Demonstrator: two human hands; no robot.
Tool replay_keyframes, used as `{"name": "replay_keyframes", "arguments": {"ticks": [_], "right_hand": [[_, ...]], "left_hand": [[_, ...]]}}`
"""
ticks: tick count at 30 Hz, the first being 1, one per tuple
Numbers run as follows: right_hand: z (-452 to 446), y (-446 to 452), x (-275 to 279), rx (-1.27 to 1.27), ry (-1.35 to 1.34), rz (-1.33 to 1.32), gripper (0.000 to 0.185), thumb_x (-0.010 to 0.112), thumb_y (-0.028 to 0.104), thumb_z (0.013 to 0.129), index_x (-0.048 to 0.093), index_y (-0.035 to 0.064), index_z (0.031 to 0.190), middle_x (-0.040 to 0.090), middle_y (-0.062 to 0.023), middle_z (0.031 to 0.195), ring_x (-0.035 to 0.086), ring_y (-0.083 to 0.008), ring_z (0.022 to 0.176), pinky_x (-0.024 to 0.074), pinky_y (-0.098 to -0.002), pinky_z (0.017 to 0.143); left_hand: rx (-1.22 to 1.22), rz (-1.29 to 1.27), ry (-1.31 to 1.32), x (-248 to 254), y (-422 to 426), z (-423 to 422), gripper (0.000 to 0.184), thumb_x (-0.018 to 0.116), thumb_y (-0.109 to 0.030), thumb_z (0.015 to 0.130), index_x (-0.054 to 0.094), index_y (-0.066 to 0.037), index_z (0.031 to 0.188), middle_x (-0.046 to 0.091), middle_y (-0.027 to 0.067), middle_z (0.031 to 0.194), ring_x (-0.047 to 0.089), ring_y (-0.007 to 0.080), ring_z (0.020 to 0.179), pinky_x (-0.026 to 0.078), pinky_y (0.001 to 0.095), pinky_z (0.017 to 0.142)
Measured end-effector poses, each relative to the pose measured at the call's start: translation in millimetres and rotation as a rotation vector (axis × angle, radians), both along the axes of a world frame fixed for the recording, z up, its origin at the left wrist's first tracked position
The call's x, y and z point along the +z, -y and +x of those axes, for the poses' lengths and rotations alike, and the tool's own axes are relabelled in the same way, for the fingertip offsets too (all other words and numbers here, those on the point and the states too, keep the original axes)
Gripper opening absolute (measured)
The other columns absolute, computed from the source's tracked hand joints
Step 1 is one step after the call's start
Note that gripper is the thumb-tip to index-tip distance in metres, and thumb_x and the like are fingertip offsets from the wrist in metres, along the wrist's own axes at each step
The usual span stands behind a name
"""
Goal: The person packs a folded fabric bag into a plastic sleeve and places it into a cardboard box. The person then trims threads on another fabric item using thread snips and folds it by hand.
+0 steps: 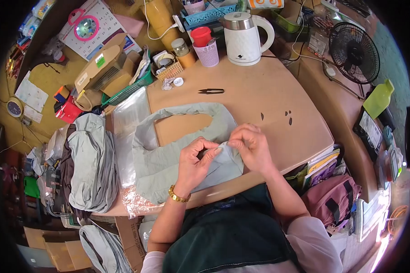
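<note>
A pale grey-green cloth bag (157,170) with a wide loop handle lies flat at the front of the table. My left hand (197,160), with a gold bracelet at the wrist, pinches an edge of the cloth between thumb and fingers. Close to its right, my right hand (251,144) is closed on the same edge, its fingertips pressed together. The cloth is slightly raised between the two hands. Anything tiny within the fingertips is too small to make out. Beyond the bag lie black thread snips (211,91).
Clear plastic bags (128,123) lie left of the cloth, beside a stack of folded grey bags (92,164). A white electric kettle (241,38), a lilac basket (206,54) and a small white cap (178,82) stand at the back. Right are a black fan (354,52) and a pink bag (330,200).
</note>
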State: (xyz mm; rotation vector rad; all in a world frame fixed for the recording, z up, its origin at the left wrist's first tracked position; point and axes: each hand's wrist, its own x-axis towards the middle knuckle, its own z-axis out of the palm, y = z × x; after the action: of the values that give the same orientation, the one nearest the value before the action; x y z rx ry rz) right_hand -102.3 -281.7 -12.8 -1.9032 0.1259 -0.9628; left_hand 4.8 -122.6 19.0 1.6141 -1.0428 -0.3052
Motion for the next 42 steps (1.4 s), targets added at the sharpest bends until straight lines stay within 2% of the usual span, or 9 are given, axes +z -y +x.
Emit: {"name": "replay_keyframes", "arguments": {"ticks": [7,13,18,26,28,31,37,40,42], "right_hand": [[6,-9,-21,-0.077,0.017,0.090,0.017,0.068,0.011,0.086,0.059,0.0056,0.072,0.061,-0.0025,0.078,0.055,-0.0208,0.080,0.0362,-0.0345,0.082],[-4,-13,-25,-0.439,0.244,0.208,0.023,0.060,0.018,0.095,0.057,0.0034,0.078,0.058,-0.0052,0.070,0.055,-0.0198,0.070,0.0421,-0.0320,0.075],[-43,-34,-37,0.313,-0.404,1.053,0.035,0.053,0.029,0.101,0.061,0.0025,0.081,0.063,-0.0039,0.071,0.056,-0.0100,0.059,0.0472,-0.0257,0.058],[-74,-9,-38,0.353,-0.625,0.788,0.028,0.054,0.017,0.098,0.059,0.0021,0.076,0.063,-0.0056,0.070,0.059,-0.0088,0.064,0.0449,-0.0232,0.058],[-72,-6,-25,0.133,-0.011,0.593,0.021,0.055,0.011,0.096,0.058,0.0015,0.078,0.063,-0.0074,0.073,0.059,-0.0132,0.068,0.0449,-0.0236,0.065],[-22,-9,20,-0.346,0.157,0.006,0.013,0.056,0.007,0.094,0.058,0.0004,0.084,0.062,-0.0069,0.077,0.058,-0.0153,0.074,0.0443,-0.0237,0.071],[2,19,-18,-0.164,0.031,0.277,0.004,0.058,0.002,0.093,0.059,0.0007,0.090,0.057,-0.0001,0.079,0.052,-0.0071,0.078,0.0426,-0.0208,0.071],[-16,61,-48,-0.258,-0.011,0.230,0.005,0.063,0.003,0.090,0.060,0.0016,0.093,0.058,-0.0018,0.082,0.053,-0.0121,0.079,0.0442,-0.0277,0.077],[-14,51,-37,-0.423,-0.140,-0.101,0.013,0.068,0.005,0.086,0.060,0.0024,0.097,0.060,-0.0040,0.086,0.055,-0.0173,0.085,0.0426,-0.0336,0.083]], "left_hand": [[0.110,0.287,0.129,5,-1,-7,0.012,0.069,-0.010,0.091,0.066,0.001,0.089,0.054,0.0018,0.072,0.047,0.0063,0.066,0.040,0.0224,0.059],[0.145,-0.015,0.317,13,12,3,0.010,0.068,-0.008,0.088,0.064,0.000,0.085,0.059,0.0103,0.073,0.054,0.0185,0.061,0.044,0.0297,0.057],[0.164,-0.025,0.288,14,13,6,0.009,0.068,-0.007,0.088,0.063,0.000,0.086,0.059,0.0095,0.072,0.055,0.0192,0.060,0.044,0.0300,0.056],[0.365,-0.170,0.367,36,9,48,0.006,0.062,-0.005,0.093,0.064,0.001,0.092,0.060,0.0035,0.073,0.051,0.0097,0.063,0.043,0.0235,0.059],[0.209,-0.147,0.424,30,12,46,0.006,0.062,-0.004,0.092,0.066,0.000,0.095,0.064,0.0068,0.076,0.056,0.0131,0.063,0.047,0.0272,0.059],[-0.008,-0.125,0.548,17,31,18,0.009,0.067,-0.007,0.089,0.067,-0.003,0.097,0.068,0.0140,0.082,0.064,0.0269,0.066,0.051,0.0346,0.061],[0.042,0.404,0.750,36,-41,26,0.026,0.074,-0.028,0.079,0.062,-0.007,0.089,0.063,0.0132,0.072,0.062,0.0345,0.069,0.048,0.0435,0.062],[0.034,0.665,0.531,20,-118,62,0.022,0.075,-0.023,0.080,0.065,-0.004,0.084,0.064,0.0118,0.072,0.064,0.0283,0.069,0.049,0.0380,0.063],[0.193,0.499,-0.049,5,-154,71,0.016,0.074,-0.016,0.082,0.067,-0.002,0.082,0.067,0.0090,0.074,0.063,0.0194,0.069,0.050,0.0323,0.065]]}}
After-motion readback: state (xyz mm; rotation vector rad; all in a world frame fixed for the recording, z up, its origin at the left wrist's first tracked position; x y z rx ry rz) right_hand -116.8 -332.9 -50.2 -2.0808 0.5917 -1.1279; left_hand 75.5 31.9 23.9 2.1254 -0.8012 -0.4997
